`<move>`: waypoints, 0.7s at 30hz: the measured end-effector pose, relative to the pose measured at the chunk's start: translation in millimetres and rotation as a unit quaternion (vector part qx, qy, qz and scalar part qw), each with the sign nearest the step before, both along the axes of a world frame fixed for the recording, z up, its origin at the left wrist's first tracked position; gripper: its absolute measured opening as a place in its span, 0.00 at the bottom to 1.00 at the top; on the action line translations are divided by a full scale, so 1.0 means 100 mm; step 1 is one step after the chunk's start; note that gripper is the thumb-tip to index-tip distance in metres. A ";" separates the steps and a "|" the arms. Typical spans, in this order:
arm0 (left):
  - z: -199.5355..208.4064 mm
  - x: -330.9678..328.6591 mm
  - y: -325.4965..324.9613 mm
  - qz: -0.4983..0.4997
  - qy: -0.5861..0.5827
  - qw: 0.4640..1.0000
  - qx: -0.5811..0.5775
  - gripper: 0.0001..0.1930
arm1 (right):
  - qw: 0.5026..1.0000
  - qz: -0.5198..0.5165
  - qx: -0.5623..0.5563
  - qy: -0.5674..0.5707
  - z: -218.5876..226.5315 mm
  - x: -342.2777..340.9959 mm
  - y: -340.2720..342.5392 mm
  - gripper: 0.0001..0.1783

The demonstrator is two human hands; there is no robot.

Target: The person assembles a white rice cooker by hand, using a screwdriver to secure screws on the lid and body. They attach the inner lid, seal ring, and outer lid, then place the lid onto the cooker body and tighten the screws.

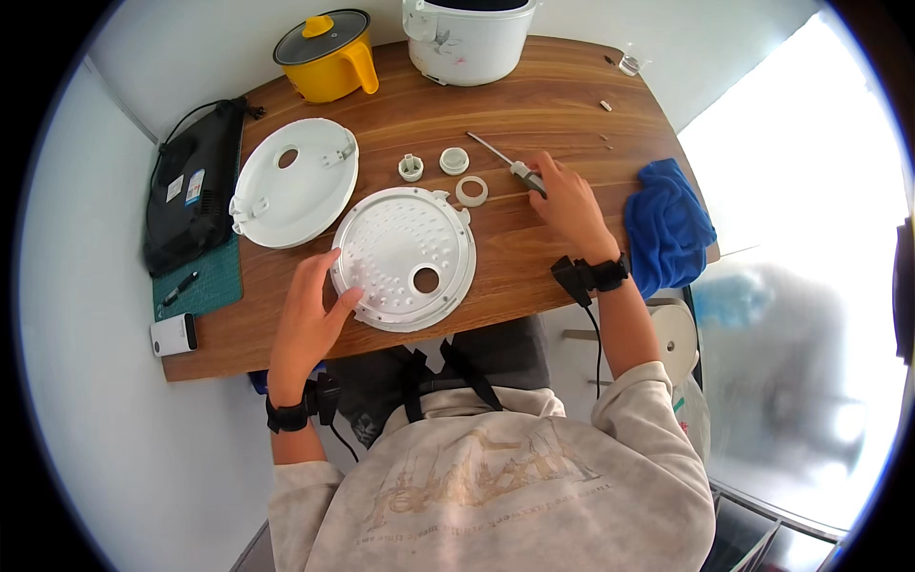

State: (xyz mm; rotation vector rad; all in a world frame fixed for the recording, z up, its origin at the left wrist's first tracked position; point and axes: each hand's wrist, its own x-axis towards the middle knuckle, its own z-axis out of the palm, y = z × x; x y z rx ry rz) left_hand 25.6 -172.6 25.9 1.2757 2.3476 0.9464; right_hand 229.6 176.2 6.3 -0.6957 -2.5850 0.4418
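A round silvery-white inner lid plate [400, 238], dimpled and with one round hole, lies at the table's near edge. My left hand [310, 310] rests against its left rim, thumb and fingers spread apart. At the right, my right hand [570, 205] is closed round the grey-and-white handle of a screwdriver [496, 153], whose shaft points to the far left. Between plate and screwdriver lie a pale ring [472, 191], a round white cap [454, 160] and a small white valve-like part [410, 169]. Left of the plate lies a white round lid cover [310, 195] with one hole.
A yellow pot [329, 71] and a white cooker body [472, 43] stand at the back. On the left are a black appliance [195, 186], a green mat [224, 281], a pen [181, 288] and a white device [173, 335]. A blue cloth [662, 229] hangs over the right edge.
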 end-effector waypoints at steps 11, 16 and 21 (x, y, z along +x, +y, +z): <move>-0.07 0.08 0.40 -0.069 0.072 0.995 -0.006 0.35 | 0.974 -0.142 -0.140 0.108 0.70 0.43 -0.48 0.09; -0.20 0.11 0.54 -0.097 0.140 0.985 -0.023 0.38 | 0.972 -0.103 -0.174 0.120 0.64 0.59 -0.62 0.10; -0.38 0.14 0.55 -0.102 0.210 0.972 -0.020 0.39 | 0.939 -0.103 -0.304 0.120 0.57 0.70 -0.72 0.08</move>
